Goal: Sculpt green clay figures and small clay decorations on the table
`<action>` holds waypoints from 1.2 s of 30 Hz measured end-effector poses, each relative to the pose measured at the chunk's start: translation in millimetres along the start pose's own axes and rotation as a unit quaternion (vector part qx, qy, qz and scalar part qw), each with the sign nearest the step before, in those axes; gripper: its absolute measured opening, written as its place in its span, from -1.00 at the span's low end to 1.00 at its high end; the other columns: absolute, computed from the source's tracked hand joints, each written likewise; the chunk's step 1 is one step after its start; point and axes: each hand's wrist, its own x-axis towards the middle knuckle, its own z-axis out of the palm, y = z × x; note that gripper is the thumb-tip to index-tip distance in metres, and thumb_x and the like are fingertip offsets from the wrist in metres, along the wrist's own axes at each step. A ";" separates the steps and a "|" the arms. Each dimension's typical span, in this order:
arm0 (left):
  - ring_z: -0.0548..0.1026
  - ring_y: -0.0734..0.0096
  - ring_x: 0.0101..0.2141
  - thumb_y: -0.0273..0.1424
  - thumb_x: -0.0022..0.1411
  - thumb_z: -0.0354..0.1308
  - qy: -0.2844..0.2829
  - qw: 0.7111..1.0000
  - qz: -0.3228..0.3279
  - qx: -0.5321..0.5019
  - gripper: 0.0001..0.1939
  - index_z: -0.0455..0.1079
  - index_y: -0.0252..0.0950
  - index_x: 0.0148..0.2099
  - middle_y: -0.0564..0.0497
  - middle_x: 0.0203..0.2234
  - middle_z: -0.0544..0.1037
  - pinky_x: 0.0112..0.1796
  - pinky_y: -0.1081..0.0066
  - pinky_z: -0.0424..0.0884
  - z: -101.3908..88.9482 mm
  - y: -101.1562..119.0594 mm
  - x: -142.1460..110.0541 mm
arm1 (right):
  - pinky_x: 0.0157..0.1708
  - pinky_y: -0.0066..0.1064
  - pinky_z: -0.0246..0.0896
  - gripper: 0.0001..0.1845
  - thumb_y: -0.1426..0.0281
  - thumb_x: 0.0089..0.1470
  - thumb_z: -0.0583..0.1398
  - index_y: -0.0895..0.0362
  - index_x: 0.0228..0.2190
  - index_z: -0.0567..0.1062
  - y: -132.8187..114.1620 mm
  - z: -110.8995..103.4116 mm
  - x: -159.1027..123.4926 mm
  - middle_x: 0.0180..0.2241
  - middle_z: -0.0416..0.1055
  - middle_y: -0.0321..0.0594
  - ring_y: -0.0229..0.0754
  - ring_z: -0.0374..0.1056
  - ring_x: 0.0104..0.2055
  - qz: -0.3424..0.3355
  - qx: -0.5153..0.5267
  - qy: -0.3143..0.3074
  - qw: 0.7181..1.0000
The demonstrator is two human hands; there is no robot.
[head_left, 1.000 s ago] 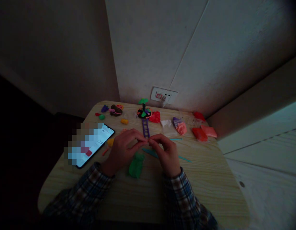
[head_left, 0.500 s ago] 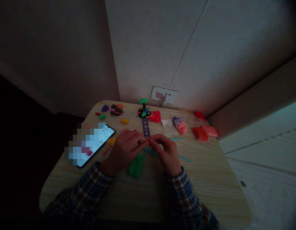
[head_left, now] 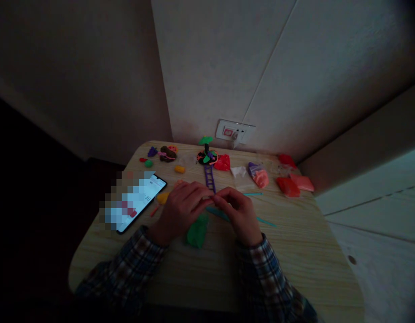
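My left hand (head_left: 184, 207) and my right hand (head_left: 238, 212) meet fingertip to fingertip over the middle of the table. Both are closed in a pinch; whatever lies between the tips is too small and dark to name. Just beyond them a purple clay ladder (head_left: 210, 178) runs up to a black clay piece (head_left: 207, 157) decorated with green, orange and purple. Under the wrists lies a green bag of clay (head_left: 197, 231). Blue modelling tools (head_left: 218, 213) lie partly behind my right hand. A yellow lump (head_left: 162, 198) sits beside my left hand.
A lit phone (head_left: 140, 204) lies at the left of the wooden table (head_left: 304, 264). Red and pink clay bags (head_left: 288, 186) sit at the far right. Brown clay (head_left: 167, 154) and a yellow roll (head_left: 179, 169) are at the back left. A wall socket (head_left: 235, 132) is behind.
The whole view has shifted slightly, so the table appears a little further right. My hands stay pinched together, with only a small change in the fingers.
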 end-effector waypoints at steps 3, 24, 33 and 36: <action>0.52 0.39 -0.33 -0.43 0.30 0.09 -0.001 1.000 -0.006 -0.017 -0.87 0.44 -0.28 -0.30 0.01 -0.39 0.60 -0.23 0.36 0.38 -2.0 1.4 1.6 | -0.45 -0.43 0.17 -0.79 0.25 -0.05 0.25 0.12 -0.56 0.46 -0.5 0.0 -0.8 -0.60 0.39 -0.33 -0.28 0.28 -0.50 -0.017 -0.015 0.005 1.000; 0.49 0.35 -0.32 -0.54 0.24 0.09 0.028 0.987 -0.160 0.004 -0.91 0.32 -0.26 -0.29 0.06 -0.41 0.54 -0.01 0.16 0.29 -8.3 5.1 4.9 | -0.48 -0.44 0.23 -0.80 0.22 -0.01 0.24 0.08 -0.53 0.46 -1.1 -7.3 -6.7 -0.57 0.35 -0.32 -0.24 0.29 -0.49 -0.007 -0.048 0.076 0.996; 0.33 0.00 -0.01 -0.58 0.28 -0.04 -0.055 0.943 -0.296 0.141 -0.87 0.30 -0.31 -0.28 -0.23 -0.05 0.34 -0.05 -0.16 0.30 -6.0 -4.1 -0.1 | -0.58 -0.47 0.23 -0.76 0.18 -0.04 0.26 0.06 -0.56 0.46 -1.1 -11.4 -7.0 -0.62 0.33 -0.31 -0.23 0.29 -0.54 0.008 -0.057 0.089 0.994; 0.23 -0.05 0.08 -0.60 0.26 -0.04 -0.002 0.943 -0.290 0.162 -0.87 0.26 -0.29 -0.27 -0.23 0.02 0.22 -0.02 -0.22 0.26 -4.6 -10.0 -6.6 | -0.59 -0.47 0.23 -0.76 0.18 -0.03 0.25 0.07 -0.56 0.45 -0.4 -11.0 -7.1 -0.62 0.32 -0.31 -0.23 0.28 -0.55 0.012 -0.061 0.087 0.994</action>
